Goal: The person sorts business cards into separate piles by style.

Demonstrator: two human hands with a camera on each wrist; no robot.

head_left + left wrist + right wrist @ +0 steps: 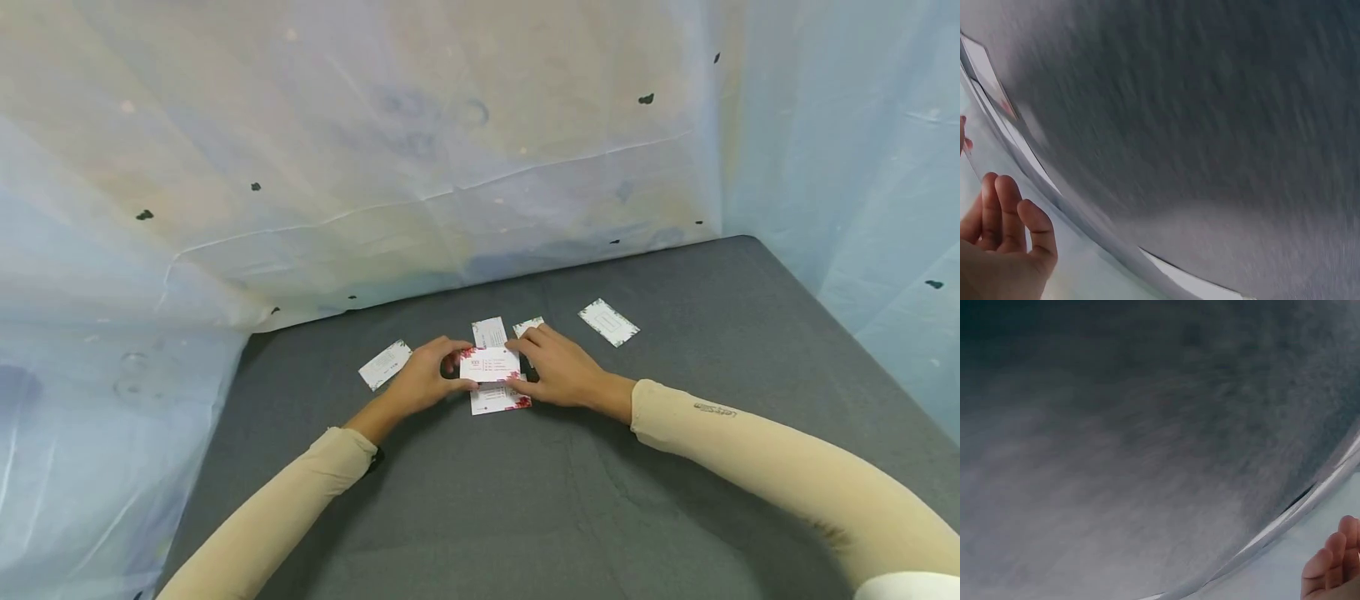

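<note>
At far left a loose card (385,364) lies on the grey table (525,500). Your left hand (423,377) and right hand (558,371) together pinch the red-cornered card (490,364) by its ends at centre, just above another card (498,400). A further card (608,322) lies far right.

six small printed cards (490,364) on one grey table (525,500)
</note>
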